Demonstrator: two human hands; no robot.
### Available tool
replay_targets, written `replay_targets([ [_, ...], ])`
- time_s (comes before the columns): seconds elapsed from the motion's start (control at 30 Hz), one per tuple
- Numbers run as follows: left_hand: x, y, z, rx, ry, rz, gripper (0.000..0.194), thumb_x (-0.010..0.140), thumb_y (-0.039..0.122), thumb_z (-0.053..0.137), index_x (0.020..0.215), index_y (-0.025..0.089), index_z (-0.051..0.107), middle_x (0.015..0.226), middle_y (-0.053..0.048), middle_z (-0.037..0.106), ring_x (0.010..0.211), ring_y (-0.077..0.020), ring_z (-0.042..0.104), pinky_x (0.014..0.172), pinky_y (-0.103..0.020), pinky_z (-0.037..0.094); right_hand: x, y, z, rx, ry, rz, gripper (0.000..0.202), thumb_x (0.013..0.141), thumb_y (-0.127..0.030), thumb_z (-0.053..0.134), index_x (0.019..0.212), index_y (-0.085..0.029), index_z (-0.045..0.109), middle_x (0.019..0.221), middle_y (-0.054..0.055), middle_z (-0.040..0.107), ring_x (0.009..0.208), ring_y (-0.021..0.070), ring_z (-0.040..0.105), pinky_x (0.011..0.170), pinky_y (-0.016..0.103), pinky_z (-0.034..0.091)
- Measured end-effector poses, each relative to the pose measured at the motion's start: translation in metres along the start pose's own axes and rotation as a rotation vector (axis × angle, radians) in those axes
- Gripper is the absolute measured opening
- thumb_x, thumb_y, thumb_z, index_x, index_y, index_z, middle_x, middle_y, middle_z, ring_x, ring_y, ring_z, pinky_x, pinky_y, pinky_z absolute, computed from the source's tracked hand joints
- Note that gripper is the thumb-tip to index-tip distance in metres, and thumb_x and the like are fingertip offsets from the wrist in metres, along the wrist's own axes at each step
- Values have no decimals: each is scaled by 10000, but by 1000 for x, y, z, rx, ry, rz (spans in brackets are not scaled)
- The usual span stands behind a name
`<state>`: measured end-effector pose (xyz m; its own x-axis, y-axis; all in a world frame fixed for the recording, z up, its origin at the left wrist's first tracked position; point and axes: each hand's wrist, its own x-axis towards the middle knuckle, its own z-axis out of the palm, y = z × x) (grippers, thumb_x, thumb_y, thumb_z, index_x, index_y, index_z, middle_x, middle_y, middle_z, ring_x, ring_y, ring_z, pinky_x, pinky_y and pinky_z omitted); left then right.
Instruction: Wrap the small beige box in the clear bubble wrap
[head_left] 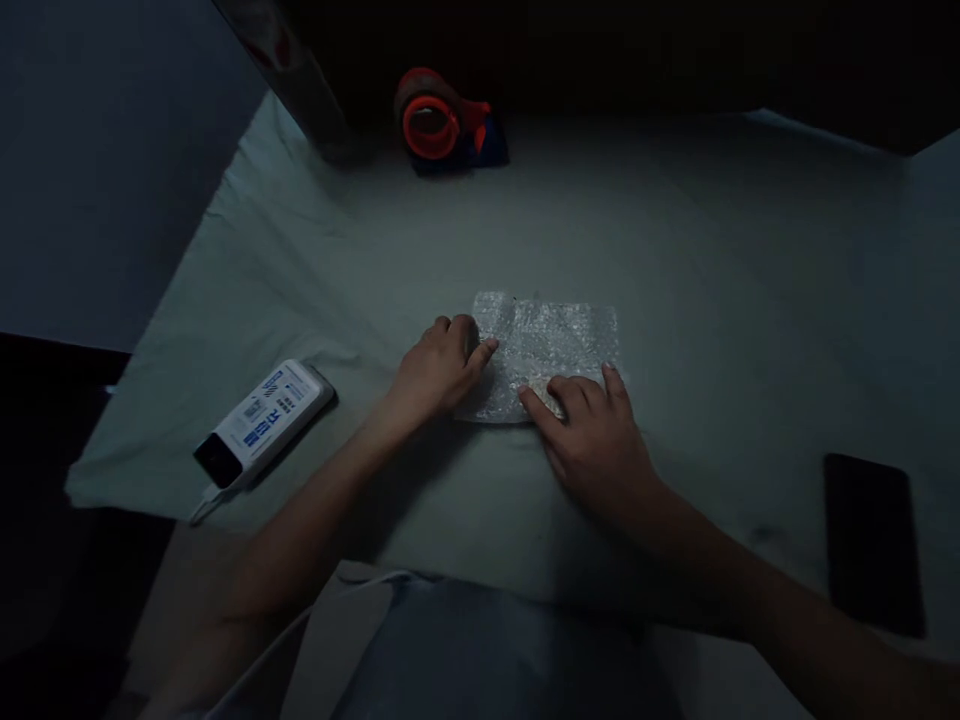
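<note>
A piece of clear bubble wrap (562, 335) lies on the cloth-covered surface between my hands, with creases in it. My left hand (442, 365) is at its left edge, fingers curled over the edge and thumb resting on top, closed on the wrap. My right hand (592, 420) lies on the near right part of the wrap, with thumb and fingers spread. A pale, yellowish patch shows between the right thumb and fingers; I cannot make out whether it is inside or under the wrap.
An orange and blue tape dispenser (450, 125) stands at the back. To the left is a white power bank (262, 425) with a cable plugged in. A dark phone (874, 545) lies at the right. The pale green cloth (712, 270) covers the surface. Light is dim.
</note>
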<state>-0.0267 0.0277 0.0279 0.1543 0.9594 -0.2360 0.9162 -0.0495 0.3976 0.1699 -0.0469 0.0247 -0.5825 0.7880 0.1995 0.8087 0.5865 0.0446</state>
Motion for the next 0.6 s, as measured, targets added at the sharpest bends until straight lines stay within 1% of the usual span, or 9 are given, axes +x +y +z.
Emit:
replay_targets([
  [0.07,4,-3,-1,-70,-19,97,410,940,429,377,1205,179,565,1105,-109,565,1061,-221,546,978,-365,411,0,-1,0,-6,-9,3,377,865,-181,529,1239,-173,569,1098,126,630,998,249,533,1030,571,306],
  [0.13,6,-6,-2,-122,-82,162,356,886,433,482,1075,184,652,1093,-94,549,1117,-227,504,1023,-362,381,-1,-2,1,-5,-9,6,378,864,-180,529,1240,-170,568,1109,126,625,1009,250,529,1035,573,302],
  [0.2,7,-9,-5,-187,-124,158,318,799,446,592,912,166,693,1051,-84,552,1095,-232,507,1001,-349,398,-2,-2,2,0,-7,16,389,860,-178,532,1247,-172,562,1124,125,619,1022,252,526,1040,577,297],
  [0.3,6,-11,-10,-331,-223,119,300,739,449,628,775,154,671,895,-56,586,905,-199,563,830,-307,464,-3,-3,3,18,-9,23,405,850,-171,539,1255,-170,555,1138,129,613,1029,259,526,1042,580,301],
  [0.37,6,-11,-12,-389,-249,89,309,723,437,636,854,159,664,809,-33,592,786,-174,563,715,-277,456,-4,-3,2,32,-15,17,417,844,-164,540,1261,-163,550,1146,137,610,1031,266,525,1040,587,305],
  [0.43,8,-10,-13,-392,-232,60,375,708,425,651,979,166,649,787,-20,595,720,-157,551,651,-255,427,-4,-3,2,44,-19,15,422,844,-159,535,1266,-159,544,1151,142,608,1039,271,522,1041,597,302],
  [0.47,10,-9,-13,-373,-241,59,365,707,413,652,977,167,652,766,-15,595,697,-151,545,630,-247,411,-4,-3,2,46,-19,19,421,846,-157,531,1267,-159,543,1151,143,608,1043,271,521,1042,601,300],
  [0.53,13,-8,-13,-325,-282,75,239,712,373,639,812,158,667,681,-4,577,631,-136,520,585,-237,372,-3,-3,2,46,-16,25,413,849,-156,528,1261,-162,548,1145,141,611,1041,269,523,1042,604,301],
  [0.6,16,-8,-12,-319,-288,70,205,727,343,607,650,154,622,595,9,535,567,-119,482,543,-232,332,-3,-3,2,43,-13,29,413,847,-157,531,1260,-165,551,1141,140,613,1036,269,528,1040,603,307],
])
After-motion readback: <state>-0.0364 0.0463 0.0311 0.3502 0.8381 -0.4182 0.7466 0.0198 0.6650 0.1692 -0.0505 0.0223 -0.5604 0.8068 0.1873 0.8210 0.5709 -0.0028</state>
